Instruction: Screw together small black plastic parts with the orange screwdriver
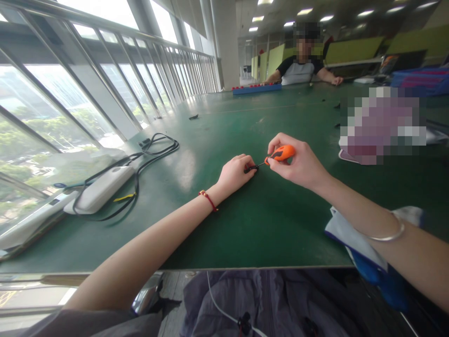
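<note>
- Left hand [235,172]: fingers closed on a small black part [250,168], low at the green table [273,224] (exact shape unclear, mostly covered).
- Right hand [304,164]: fingers wrapped round the orange-and-black screwdriver [286,151], handle tilted up to the right.
- Screwdriver sits between the hands, shaft pointing left, tip at the black part.
- Black cable [137,180] loops beside a white box [105,188], off to the left.

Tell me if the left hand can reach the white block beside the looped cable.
Probably yes, though the left hand holds a small black part. Bare green tabletop leaves most of the way free; the black cable lies between hand and white block.
</note>
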Available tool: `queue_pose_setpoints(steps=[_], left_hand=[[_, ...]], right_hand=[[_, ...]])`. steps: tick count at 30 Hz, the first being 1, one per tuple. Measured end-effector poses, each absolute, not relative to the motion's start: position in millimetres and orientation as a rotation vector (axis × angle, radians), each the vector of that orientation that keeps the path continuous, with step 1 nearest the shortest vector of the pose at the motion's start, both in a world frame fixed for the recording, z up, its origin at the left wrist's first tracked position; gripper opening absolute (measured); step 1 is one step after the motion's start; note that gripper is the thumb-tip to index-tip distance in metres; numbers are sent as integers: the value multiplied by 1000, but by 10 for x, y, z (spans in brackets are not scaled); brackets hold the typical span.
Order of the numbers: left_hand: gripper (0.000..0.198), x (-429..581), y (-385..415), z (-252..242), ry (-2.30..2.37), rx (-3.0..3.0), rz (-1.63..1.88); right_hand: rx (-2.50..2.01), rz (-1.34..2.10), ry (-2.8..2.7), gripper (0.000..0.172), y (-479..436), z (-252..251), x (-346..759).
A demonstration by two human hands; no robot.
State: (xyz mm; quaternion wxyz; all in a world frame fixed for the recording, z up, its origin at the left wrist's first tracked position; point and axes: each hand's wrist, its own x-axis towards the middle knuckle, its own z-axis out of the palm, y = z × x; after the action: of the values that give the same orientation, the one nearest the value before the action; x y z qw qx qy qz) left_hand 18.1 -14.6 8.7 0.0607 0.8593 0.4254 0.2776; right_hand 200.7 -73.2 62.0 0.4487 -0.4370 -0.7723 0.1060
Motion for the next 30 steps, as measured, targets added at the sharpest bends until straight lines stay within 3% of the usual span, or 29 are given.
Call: queue_pose_setpoints(steps=[6, 10, 15, 24, 30], left_hand=[[7, 182, -148, 84, 1293, 2602, 829], [7, 180, -149, 82, 1291, 2595, 828], [6, 177, -151, 78, 1279, 2595, 843], [5, 179, -161, 97, 1279, 2591, 825], [6, 182, -165, 93, 1281, 2588, 830]], right_hand=[[-1140, 260, -1879, 18, -698, 593, 2021], [-1072, 244, -1827, 12, -697, 596, 2018], [-1104, 235, -1781, 20, -710, 597, 2003], [-1082, 198, -1788, 10, -710, 585, 1993], [-1110, 214, -1797, 18, -736, 598, 1987]])
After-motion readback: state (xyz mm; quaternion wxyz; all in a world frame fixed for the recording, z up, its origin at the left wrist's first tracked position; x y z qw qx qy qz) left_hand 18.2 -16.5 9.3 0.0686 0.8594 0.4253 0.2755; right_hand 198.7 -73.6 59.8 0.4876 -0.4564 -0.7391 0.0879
